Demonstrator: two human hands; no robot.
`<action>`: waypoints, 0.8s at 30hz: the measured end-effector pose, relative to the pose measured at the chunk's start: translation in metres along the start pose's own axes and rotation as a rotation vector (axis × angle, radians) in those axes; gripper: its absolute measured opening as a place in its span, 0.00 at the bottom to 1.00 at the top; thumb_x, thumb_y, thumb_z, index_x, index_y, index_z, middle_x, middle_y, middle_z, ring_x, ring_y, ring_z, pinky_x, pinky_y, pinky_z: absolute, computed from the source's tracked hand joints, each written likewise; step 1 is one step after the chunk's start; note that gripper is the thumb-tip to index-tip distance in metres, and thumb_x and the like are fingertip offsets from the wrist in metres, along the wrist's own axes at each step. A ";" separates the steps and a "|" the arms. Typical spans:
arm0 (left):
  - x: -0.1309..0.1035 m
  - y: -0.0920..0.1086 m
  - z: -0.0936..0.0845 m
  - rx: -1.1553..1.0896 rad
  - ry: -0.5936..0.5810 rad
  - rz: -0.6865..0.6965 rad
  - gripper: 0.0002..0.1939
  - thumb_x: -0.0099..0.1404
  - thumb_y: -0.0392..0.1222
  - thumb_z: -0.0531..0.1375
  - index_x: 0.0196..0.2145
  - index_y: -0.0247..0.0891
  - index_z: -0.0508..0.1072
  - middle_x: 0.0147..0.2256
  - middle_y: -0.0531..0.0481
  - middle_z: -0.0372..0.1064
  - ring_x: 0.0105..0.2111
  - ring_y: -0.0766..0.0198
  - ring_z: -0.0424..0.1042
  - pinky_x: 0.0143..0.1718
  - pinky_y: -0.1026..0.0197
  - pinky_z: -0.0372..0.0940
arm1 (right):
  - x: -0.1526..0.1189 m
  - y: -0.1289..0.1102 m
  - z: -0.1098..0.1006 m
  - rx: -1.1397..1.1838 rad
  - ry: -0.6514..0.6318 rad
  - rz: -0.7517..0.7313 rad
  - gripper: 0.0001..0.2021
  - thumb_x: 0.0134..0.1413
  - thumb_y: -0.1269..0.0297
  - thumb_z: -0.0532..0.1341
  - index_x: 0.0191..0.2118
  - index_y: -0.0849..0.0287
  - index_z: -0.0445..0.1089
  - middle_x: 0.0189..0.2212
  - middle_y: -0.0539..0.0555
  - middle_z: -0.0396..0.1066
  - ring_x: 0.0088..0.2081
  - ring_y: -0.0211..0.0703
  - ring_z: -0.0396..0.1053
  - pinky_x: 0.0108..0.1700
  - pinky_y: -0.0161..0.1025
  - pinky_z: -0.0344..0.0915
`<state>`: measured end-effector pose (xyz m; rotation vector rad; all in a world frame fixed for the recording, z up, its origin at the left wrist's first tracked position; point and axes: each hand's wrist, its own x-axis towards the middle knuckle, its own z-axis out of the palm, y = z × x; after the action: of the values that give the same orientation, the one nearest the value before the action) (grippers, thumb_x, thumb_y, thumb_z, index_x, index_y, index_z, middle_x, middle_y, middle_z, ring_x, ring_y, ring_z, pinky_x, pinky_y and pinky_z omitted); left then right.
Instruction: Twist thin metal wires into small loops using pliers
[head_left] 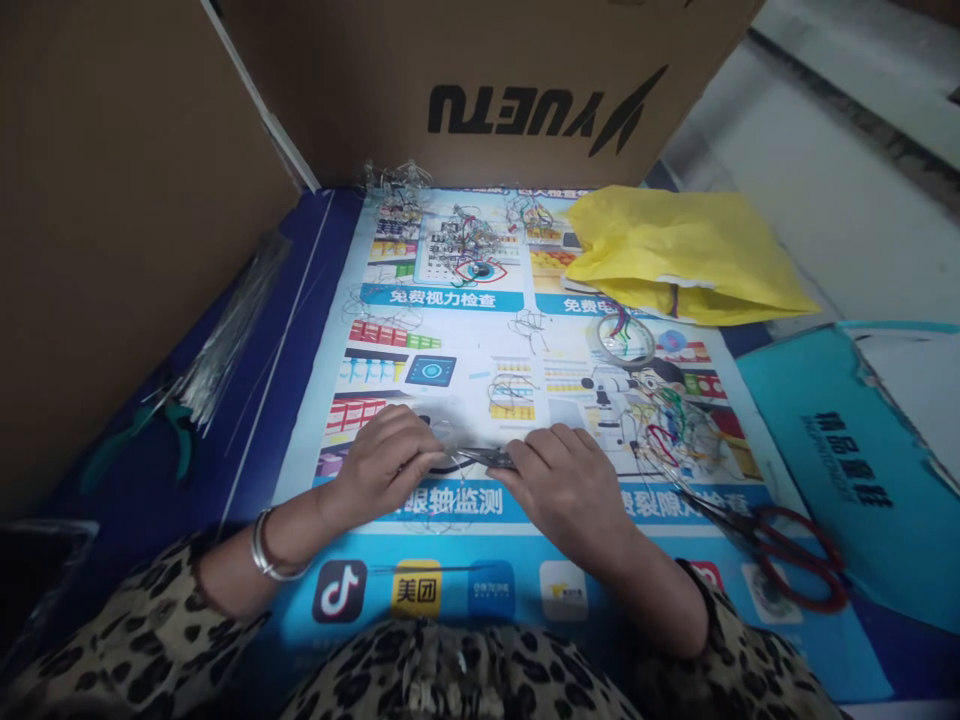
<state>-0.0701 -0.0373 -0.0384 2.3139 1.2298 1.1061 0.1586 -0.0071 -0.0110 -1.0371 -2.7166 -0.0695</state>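
Observation:
In the middle of the printed sheet, my right hand (570, 485) is closed round a pair of narrow-jawed pliers (489, 458). The handles are hidden in the palm, and the tips point left. My left hand (394, 455) wears a silver bangle and pinches a thin wire (452, 447) between thumb and fingers. The plier tips meet the wire close to my left fingertips; whether they grip it I cannot make out. Just beyond my hands lies a small coil of wire (513, 392), and a tangle of coloured wires (675, 425) is to the right.
Red-handled scissors (799, 560) lie at right, near a teal folder (847, 470). Behind are a yellow bag (690, 245), a tape roll (625, 342) and wire tangles (465, 235). A wire bundle (240, 325) and a teal-handled tool (180, 440) lie left; cardboard (360, 90) walls the back.

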 end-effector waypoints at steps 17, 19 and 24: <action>-0.007 0.001 0.004 0.053 0.094 -0.083 0.04 0.62 0.33 0.55 0.34 0.35 0.70 0.30 0.46 0.68 0.33 0.64 0.68 0.32 0.61 0.65 | 0.002 -0.017 -0.011 -0.018 -0.006 0.113 0.12 0.55 0.55 0.57 0.31 0.59 0.68 0.27 0.55 0.65 0.33 0.47 0.58 0.36 0.43 0.48; -0.007 0.001 0.004 0.069 0.095 -0.070 0.04 0.63 0.34 0.55 0.34 0.35 0.70 0.30 0.46 0.68 0.32 0.64 0.68 0.32 0.61 0.65 | 0.003 -0.019 -0.012 -0.027 -0.005 0.111 0.12 0.55 0.56 0.57 0.31 0.59 0.68 0.27 0.55 0.65 0.33 0.46 0.58 0.35 0.43 0.48; -0.008 0.002 0.006 0.094 0.097 -0.044 0.04 0.63 0.34 0.55 0.34 0.35 0.70 0.30 0.46 0.69 0.32 0.63 0.68 0.32 0.61 0.65 | 0.005 -0.023 -0.011 -0.041 0.006 0.112 0.12 0.55 0.55 0.57 0.30 0.59 0.68 0.26 0.54 0.65 0.33 0.46 0.58 0.34 0.41 0.47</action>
<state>-0.0676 -0.0443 -0.0451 2.3131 1.3902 1.1820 0.1421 -0.0224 0.0019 -1.1963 -2.6563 -0.1090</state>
